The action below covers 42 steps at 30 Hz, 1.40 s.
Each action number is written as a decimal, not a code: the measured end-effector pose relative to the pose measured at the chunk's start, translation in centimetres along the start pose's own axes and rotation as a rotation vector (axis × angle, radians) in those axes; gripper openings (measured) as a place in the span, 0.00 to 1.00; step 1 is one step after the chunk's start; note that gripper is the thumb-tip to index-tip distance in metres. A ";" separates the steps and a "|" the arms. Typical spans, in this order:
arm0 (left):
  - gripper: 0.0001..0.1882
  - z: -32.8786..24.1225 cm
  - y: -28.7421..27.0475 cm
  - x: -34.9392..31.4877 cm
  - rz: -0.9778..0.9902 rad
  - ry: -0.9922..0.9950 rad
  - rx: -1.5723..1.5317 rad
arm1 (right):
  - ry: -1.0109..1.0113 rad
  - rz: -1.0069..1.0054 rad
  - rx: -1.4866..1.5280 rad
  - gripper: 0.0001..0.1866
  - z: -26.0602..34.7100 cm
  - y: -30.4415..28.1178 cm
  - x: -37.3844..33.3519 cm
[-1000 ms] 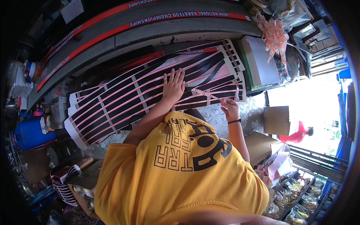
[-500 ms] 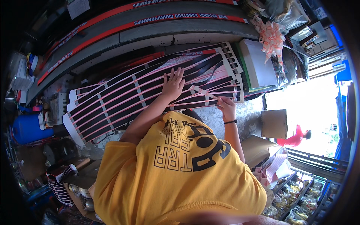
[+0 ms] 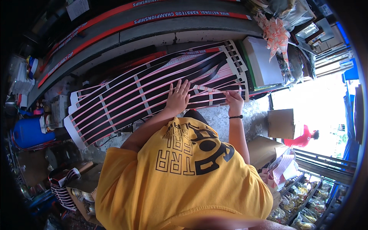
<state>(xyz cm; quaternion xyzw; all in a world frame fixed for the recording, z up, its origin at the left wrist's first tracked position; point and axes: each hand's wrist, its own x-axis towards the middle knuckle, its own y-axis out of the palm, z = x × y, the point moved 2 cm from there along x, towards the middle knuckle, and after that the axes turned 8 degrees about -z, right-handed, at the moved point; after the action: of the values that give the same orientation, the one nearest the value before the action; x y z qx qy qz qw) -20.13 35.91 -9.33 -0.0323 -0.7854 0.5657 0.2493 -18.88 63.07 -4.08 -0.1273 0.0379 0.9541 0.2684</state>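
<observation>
I list: left hand (image 3: 177, 100), laid flat on striped sheet (image 3: 143, 92); right hand (image 3: 234, 102), pinching pale strip (image 3: 209, 89).

White capitals run along the nearer red ribbon (image 3: 172, 16) on the grey ledge (image 3: 211, 26) across from me; the farther red ribbon (image 3: 111, 14) carries white lettering too; more pale letters mark the red strip (image 3: 210, 50) along my striped panel (image 3: 124, 100); black letters, some solid, some outlined, stand on my yellow shirt (image 3: 184, 188).

Two hands (image 3: 177, 98) (image 3: 234, 102), one held strip (image 3: 209, 89), one wristband (image 3: 235, 117)
</observation>
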 end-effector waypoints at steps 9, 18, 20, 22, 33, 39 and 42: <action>0.30 0.0 -0.1 0.1 -0.006 -0.004 0.011 | 0.043 -0.009 -0.137 0.05 -0.9 -4.5 -2.0; 0.29 -0.2 -0.3 0.0 -0.007 -0.009 0.009 | 0.143 -0.055 -0.120 0.06 -1.1 -7.6 -3.3; 0.29 -0.2 -0.3 0.1 -0.001 -0.018 0.016 | 0.194 -0.098 -0.067 0.07 -1.2 -7.6 -3.1; 0.30 -0.2 -0.3 0.1 0.017 -0.021 0.024 | 0.232 -0.095 -0.028 0.07 -1.2 -7.8 -3.0; 0.31 -0.1 -0.6 0.1 -0.019 -0.027 -0.039 | 0.421 -0.144 0.002 0.08 -4.3 -9.9 -2.7; 0.31 -0.1 -0.4 0.2 -0.029 -0.036 -0.068 | 0.660 -0.051 0.163 0.05 -9.5 -11.7 -3.4; 0.30 0.0 -0.4 0.1 -0.031 -0.053 -0.088 | 0.872 -0.008 0.336 0.05 -13.9 -11.9 -4.7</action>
<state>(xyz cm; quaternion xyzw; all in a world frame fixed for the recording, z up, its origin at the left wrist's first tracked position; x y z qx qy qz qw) -20.12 35.81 -8.90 -0.0158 -0.8162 0.5273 0.2355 -5.72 68.90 -16.35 -0.4712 0.3008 0.7911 0.2481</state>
